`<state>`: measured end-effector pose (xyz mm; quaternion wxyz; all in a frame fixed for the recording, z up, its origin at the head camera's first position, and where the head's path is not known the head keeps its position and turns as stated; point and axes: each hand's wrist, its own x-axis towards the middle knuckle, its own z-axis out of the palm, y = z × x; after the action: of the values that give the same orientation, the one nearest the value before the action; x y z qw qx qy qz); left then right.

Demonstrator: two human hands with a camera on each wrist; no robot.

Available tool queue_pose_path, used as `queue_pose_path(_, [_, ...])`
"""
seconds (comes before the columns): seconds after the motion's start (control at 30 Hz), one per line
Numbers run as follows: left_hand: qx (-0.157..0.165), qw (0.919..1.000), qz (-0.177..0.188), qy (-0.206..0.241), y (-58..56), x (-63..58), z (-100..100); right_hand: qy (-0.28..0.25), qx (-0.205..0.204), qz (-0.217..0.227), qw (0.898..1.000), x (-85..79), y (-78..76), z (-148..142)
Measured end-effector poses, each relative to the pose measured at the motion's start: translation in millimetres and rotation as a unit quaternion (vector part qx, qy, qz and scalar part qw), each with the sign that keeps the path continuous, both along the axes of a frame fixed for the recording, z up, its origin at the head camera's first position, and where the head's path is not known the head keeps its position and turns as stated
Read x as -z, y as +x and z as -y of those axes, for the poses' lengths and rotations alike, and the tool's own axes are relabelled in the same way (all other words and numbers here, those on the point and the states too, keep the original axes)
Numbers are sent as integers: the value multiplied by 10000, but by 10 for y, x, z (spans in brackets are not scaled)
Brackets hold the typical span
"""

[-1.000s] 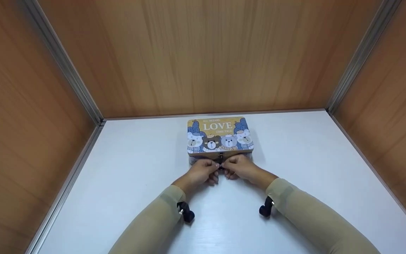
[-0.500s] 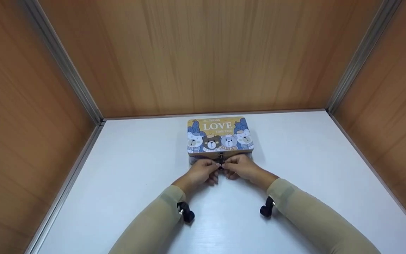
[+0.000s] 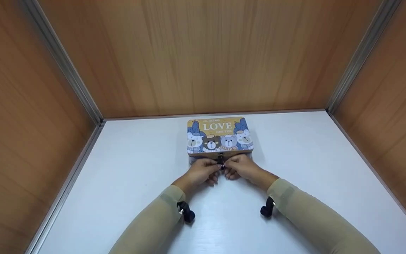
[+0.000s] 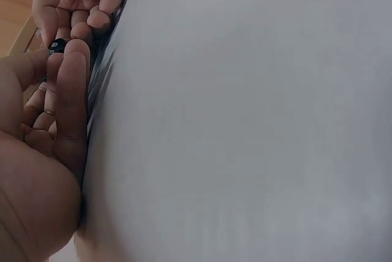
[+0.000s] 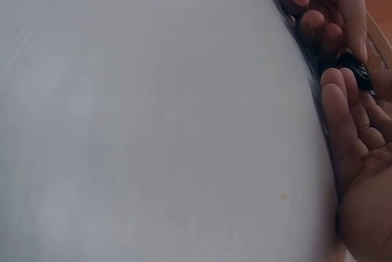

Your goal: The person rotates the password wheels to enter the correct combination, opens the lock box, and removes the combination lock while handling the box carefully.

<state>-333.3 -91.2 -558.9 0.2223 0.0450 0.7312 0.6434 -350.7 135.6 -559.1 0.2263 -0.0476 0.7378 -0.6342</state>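
A tin box (image 3: 220,135) with a yellow lid, cartoon bears and the word LOVE sits closed on the white table. At the middle of its front hangs a small black padlock (image 3: 221,163), with pale marks on it in the left wrist view. My left hand (image 3: 199,172) pinches the padlock from the left between thumb and forefinger. From the right, the thumb and forefinger of my right hand (image 3: 243,167) pinch it too. The other fingers of both hands are loosely curled near the tabletop. Fingers hide much of the padlock in both wrist views.
The white table (image 3: 136,151) is enclosed by a wooden back panel (image 3: 203,56) and wooden side panels, with metal strips at the corners. The box stands near the back panel. Black wrist devices (image 3: 186,212) hang from both sleeves.
My right fingertips have shifted slightly to the right, and more of the padlock shows between the two hands. The box has stayed in place.
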Motion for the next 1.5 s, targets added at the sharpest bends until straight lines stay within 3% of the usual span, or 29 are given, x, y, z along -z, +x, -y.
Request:
queue_pose_path(0.37, [-14, 10000, 5, -87, 7, -16, -14, -16, -87, -91, 9999, 17, 6, -2])
queue_pose_path(1.13, [-110, 9997, 114, 198, 7, -8, 5, 165, 105, -100, 9998, -19, 30, 38])
queue_pose_path(1.5, [-134, 9996, 139, 223, 3, 1, -24, 149, 12, -226, 9996, 13, 8, -7])
